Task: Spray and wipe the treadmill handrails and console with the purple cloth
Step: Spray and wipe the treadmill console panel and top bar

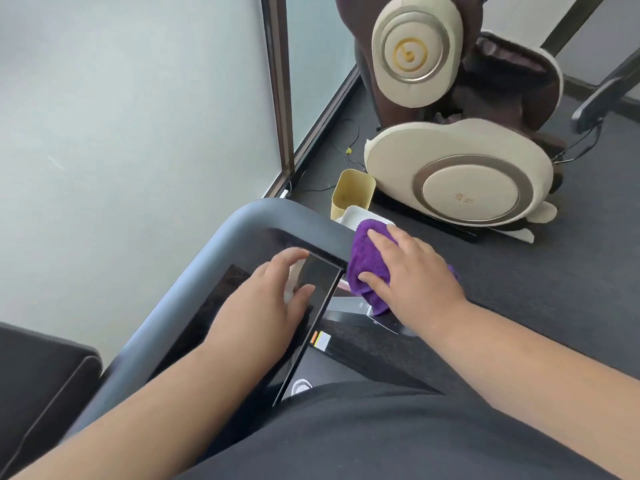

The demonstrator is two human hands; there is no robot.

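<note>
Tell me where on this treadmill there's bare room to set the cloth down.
Free: the dark console glass left of the left hand, bordered by the grey handrail; the black surface nearer the body also looks bare. Crowded: the right corner, where the right hand presses the purple cloth, and where the left hand holds something white, seemingly a bottle.

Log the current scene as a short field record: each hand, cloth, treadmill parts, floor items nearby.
left hand: holds a white object, likely the spray bottle, at the console
right hand: pressed flat on the purple cloth
cloth location: on the grey handrail, right end of the front bar
nearby floor: yellow bin, white tray, massage chair
</note>
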